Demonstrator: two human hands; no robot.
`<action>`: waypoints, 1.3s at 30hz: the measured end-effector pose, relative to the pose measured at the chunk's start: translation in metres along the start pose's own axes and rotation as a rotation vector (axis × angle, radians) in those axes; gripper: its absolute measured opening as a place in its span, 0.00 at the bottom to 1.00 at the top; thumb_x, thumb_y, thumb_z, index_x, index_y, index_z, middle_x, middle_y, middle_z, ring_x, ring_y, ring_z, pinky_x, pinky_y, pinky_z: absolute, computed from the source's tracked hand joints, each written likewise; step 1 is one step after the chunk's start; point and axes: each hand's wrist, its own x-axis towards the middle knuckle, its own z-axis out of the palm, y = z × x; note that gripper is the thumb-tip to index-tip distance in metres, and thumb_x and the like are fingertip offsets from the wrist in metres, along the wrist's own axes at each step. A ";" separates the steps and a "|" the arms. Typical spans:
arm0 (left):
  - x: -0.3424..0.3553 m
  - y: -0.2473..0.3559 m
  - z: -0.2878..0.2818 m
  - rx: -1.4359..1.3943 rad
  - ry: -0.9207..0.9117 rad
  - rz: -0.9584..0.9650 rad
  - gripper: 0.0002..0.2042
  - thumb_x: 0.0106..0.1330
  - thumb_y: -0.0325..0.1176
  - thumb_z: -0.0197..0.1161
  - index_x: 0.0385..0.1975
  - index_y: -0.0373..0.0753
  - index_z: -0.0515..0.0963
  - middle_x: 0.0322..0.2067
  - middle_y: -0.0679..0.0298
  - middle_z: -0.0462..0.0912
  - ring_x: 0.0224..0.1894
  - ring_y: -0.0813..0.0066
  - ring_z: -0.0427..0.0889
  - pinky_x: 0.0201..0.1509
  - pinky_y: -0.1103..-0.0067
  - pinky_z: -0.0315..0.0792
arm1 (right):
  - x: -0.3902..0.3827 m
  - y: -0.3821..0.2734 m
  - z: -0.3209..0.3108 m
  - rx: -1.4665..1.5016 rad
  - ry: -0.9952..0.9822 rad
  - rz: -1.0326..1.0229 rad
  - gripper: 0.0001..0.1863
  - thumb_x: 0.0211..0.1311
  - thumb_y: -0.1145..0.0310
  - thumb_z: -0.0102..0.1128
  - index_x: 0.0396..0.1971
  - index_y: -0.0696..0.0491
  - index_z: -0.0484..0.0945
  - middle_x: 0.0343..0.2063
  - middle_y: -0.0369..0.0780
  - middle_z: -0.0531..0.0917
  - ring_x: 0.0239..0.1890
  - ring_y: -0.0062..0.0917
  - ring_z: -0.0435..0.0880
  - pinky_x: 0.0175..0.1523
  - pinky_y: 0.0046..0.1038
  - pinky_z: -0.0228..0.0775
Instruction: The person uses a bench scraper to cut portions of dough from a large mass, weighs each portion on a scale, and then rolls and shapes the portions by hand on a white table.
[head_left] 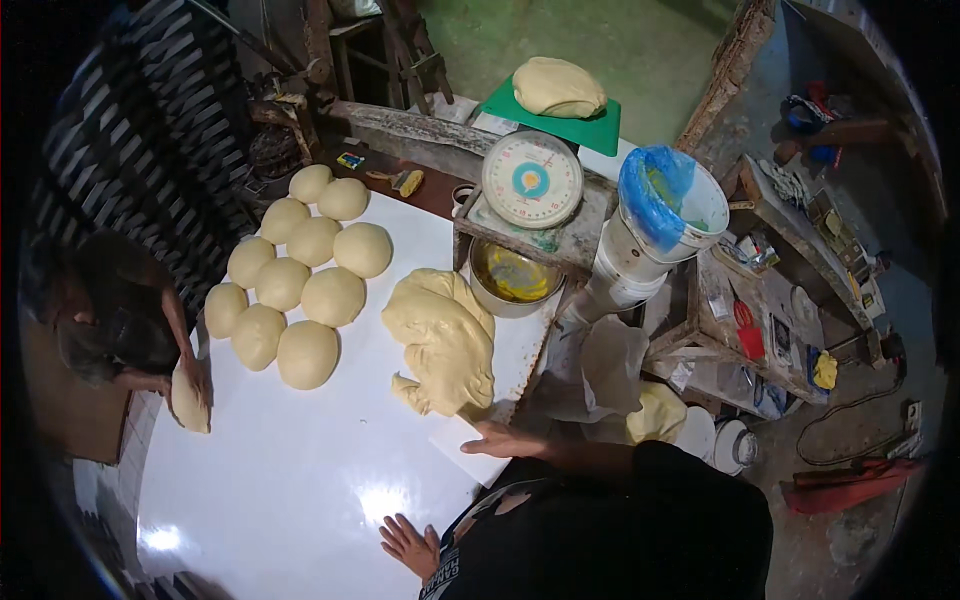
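My left hand (411,546) rests flat near the front edge of the white table (300,470), fingers spread and holding nothing. My right hand (505,441) grips a flat white dough scraper (458,443), its far edge close to the lower end of a large loose mass of dough (445,335). Several round dough balls (308,354) sit in rows on the table's far left part. Beyond the big mass, a dial scale (532,180) carries a lump of dough (558,87) on its green tray (596,131).
At the left edge a co-worker's hands (195,380) hold a piece of dough (188,402). A metal bowl (515,275) with yellow residue stands below the scale. To its right is a white bucket (632,255) with a blue plastic bag. A brush (408,182) lies behind the dough balls.
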 end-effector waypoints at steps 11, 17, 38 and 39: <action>0.183 0.106 -0.095 -0.501 0.318 0.468 0.24 0.68 0.36 0.66 0.61 0.33 0.75 0.61 0.46 0.75 0.64 0.44 0.70 0.69 0.57 0.63 | 0.012 -0.039 -0.143 -0.061 0.127 0.091 0.36 0.62 0.54 0.71 0.66 0.54 0.71 0.49 0.50 0.85 0.49 0.40 0.87 0.55 0.36 0.77; 0.296 0.307 -0.237 -0.714 0.450 0.831 0.18 0.65 0.26 0.67 0.55 0.32 0.79 0.48 0.50 0.83 0.48 0.50 0.82 0.54 0.63 0.75 | -0.047 -0.164 -0.310 -0.105 0.384 0.005 0.28 0.67 0.51 0.67 0.58 0.56 0.76 0.43 0.45 0.87 0.44 0.30 0.86 0.51 0.35 0.77; 0.245 0.414 -0.328 -0.669 -0.782 1.201 0.18 0.71 0.34 0.67 0.58 0.34 0.80 0.48 0.59 0.87 0.47 0.72 0.84 0.56 0.73 0.77 | -0.078 -0.112 -0.276 0.685 0.492 0.027 0.29 0.62 0.56 0.70 0.58 0.57 0.77 0.44 0.38 0.85 0.47 0.23 0.83 0.54 0.32 0.74; 0.254 0.444 -0.351 -0.747 -0.544 1.253 0.20 0.73 0.35 0.64 0.61 0.34 0.76 0.53 0.55 0.85 0.52 0.66 0.84 0.59 0.71 0.75 | -0.083 -0.107 -0.276 0.693 0.540 0.041 0.30 0.62 0.57 0.71 0.59 0.56 0.76 0.44 0.38 0.85 0.46 0.24 0.83 0.54 0.32 0.74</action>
